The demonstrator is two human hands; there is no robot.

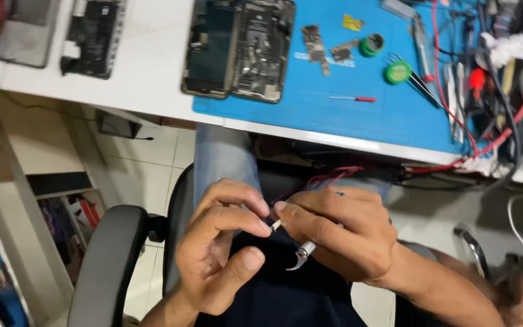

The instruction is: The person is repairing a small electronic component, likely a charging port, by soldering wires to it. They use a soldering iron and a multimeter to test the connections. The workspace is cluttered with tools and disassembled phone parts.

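Nearest to me, low in the view, my two hands meet over my lap, above the dark apron. My left hand has its thumb and forefinger pinched together on a tiny pale part, too small for me to tell what it is. My right hand comes in from the right, fingers curled tight round a small metal tool with a hooked silver tip that pokes out below the fist. The fingertips of both hands touch at that little part, so the hands are together, each clamped on its own thing.

To the left of my knees sits the black armrest of the chair, with pale floor tiles beyond it. Thin red wires hang just behind my right hand, under the table edge.

Farther off, the white table runs across the top. On it lies a blue mat, and on the mat's left end an opened phone lies flat, its insides showing. Right of it are small circuit boards, two green round reels, and a thin red-handled screwdriver nearer the table edge. At the far right there is a tangle of cables and tweezers. Another dark device lies on the table to the left.
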